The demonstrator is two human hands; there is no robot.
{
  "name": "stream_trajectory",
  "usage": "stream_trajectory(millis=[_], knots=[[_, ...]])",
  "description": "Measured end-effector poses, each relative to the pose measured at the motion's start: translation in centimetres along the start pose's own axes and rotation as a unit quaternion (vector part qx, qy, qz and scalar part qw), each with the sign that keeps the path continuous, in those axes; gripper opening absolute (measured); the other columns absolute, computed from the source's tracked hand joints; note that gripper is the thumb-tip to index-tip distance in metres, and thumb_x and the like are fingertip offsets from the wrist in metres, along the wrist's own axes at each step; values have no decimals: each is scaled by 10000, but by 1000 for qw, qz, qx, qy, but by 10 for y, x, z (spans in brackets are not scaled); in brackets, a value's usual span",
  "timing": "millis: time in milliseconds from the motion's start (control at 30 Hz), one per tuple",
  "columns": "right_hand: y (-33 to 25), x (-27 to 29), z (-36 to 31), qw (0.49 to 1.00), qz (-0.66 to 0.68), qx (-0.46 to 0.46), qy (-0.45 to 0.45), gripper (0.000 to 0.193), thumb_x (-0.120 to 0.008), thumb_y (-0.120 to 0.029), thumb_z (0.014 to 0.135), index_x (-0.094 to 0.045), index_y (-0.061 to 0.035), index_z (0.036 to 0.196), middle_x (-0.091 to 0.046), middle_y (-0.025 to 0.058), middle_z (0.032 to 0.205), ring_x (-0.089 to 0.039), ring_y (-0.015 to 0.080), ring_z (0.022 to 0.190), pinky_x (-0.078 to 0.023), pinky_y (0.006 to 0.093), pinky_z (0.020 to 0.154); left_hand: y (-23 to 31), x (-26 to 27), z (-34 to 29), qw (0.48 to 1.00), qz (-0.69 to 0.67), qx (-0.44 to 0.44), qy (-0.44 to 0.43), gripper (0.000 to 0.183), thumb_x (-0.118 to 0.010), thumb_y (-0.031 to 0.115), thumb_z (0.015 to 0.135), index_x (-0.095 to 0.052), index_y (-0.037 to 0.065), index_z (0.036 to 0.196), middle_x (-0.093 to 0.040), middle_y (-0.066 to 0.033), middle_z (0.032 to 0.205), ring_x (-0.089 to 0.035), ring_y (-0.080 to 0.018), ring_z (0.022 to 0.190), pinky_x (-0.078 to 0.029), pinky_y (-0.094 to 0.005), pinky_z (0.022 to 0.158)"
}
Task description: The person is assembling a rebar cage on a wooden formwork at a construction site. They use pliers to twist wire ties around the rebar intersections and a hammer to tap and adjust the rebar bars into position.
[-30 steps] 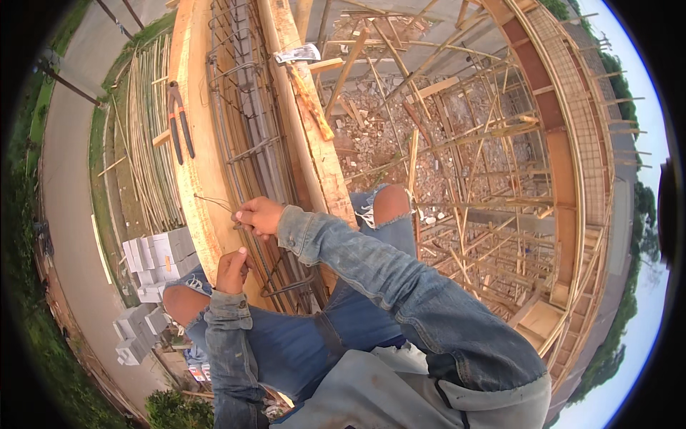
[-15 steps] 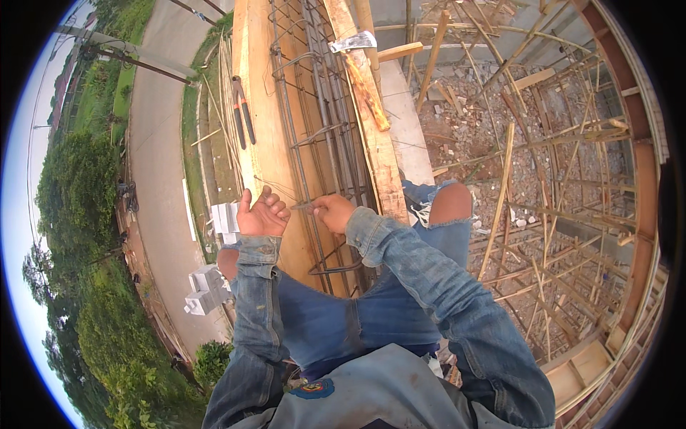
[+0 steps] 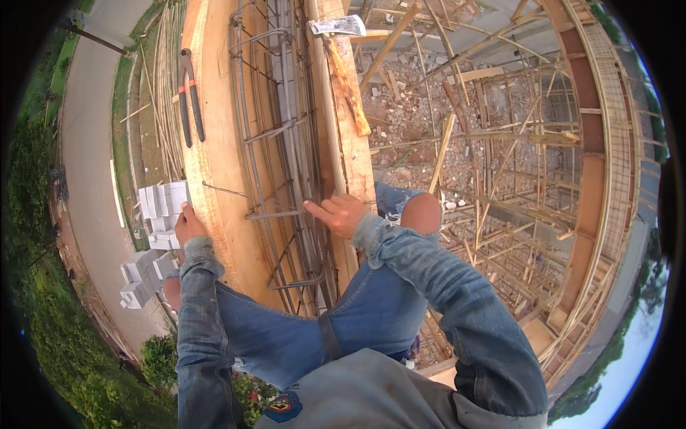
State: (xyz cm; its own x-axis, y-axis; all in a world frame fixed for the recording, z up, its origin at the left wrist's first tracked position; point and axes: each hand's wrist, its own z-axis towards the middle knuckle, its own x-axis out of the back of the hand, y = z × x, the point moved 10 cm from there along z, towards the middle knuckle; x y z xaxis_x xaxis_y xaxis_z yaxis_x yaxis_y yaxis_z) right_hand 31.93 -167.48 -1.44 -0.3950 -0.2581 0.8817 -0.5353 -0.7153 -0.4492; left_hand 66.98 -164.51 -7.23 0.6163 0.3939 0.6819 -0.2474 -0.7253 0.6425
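My left hand (image 3: 190,226) is at the outer edge of the left formwork board (image 3: 207,129); its thumb shows, but its other fingers are hidden. Over the rebar cage (image 3: 289,143), my right hand (image 3: 341,214) has its index finger stretched out to the end of a stirrup (image 3: 279,214), the other fingers loosely bent. A thin tie wire (image 3: 225,189) sticks out leftward from the cage across the board. Farther up that board lie long-handled pliers (image 3: 189,100) with black and orange grips. A hatchet (image 3: 348,89) with a wooden handle lies on the right board.
I sit astride the formwork, high above the ground. On the right, bamboo poles (image 3: 443,154) and scaffolding stand over rubble. Pale stacked blocks (image 3: 166,204) and a paved road (image 3: 93,143) are below on the left. Another formwork beam (image 3: 592,143) runs along the far right.
My hands have parted: the left went from palm-up over the board to its outer edge, and the right left the wire for the stirrup. The view has shifted right.
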Motion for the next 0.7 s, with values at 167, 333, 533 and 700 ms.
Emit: stream_trajectory(millis=[167,333,533,700], knots=[[-1,-15,-8,999,-5,22,-42,595,-587,-58,624,-510,-51,1214,-500,17,723,-490,171,608,-421,294,541,-40,-16,12,987,-145,51,-40,417,-483,327,887,-647,-54,838,-649,-90,758,-568,-155,655,-438,-297,617],[-6,-10,-1,999,3,19,-46,554,-575,-61,629,-540,-61,1183,-478,6,690,-482,159,595,-403,283,528,-55,-17,9,989,-128,58,-50,364,-468,261,891,-650,-45,814,-649,-79,749,-569,-148,633,-440,-286,607],[-1,-10,0,1000,21,4,-4,518,-569,-54,646,-561,-91,1163,-481,-4,666,-496,147,590,-405,272,529,-30,-10,8,995,-92,-7,-33,313,-436,180,863,-655,-42,832,-650,-86,762,-579,-153,659,-462,-279,626],[-2,-14,-2,999,27,18,17,507,-556,-49,665,-558,-102,1169,-471,7,664,-498,156,589,-417,269,529,-38,-15,13,990,-124,31,-63,307,-468,187,832,-648,-59,867,-653,-95,782,-593,-169,682,-463,-284,641]])
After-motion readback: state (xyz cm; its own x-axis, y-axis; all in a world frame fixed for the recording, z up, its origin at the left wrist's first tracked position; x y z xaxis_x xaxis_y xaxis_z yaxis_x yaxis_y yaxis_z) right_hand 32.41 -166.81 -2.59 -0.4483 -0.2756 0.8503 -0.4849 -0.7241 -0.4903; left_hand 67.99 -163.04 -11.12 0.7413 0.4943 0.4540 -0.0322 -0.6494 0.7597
